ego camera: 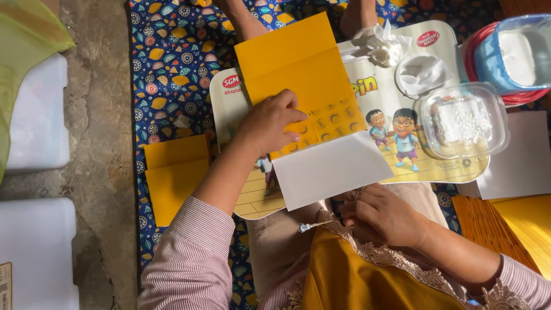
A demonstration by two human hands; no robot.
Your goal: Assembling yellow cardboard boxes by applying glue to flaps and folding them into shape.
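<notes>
My left hand (271,123) presses flat on a folded yellow paper sheet (298,69) with a printed grid, lying on a cartoon-printed board (447,169). A white paper flap (330,168) sticks out below the yellow sheet. My right hand (381,215) rests closed near my lap at the white flap's lower edge, its fingers curled; whether it grips something small is hidden. A thin silvery pin-like object (310,226) lies beside it on my clothing.
A stack of yellow folded sheets (172,175) lies to the left on the patterned mat (166,51). A clear lidded box (464,120), crumpled white tissue (383,45), and a blue tub (513,51) stand at right. More yellow sheets (522,227) lie lower right. Someone's feet (247,20) show at the top.
</notes>
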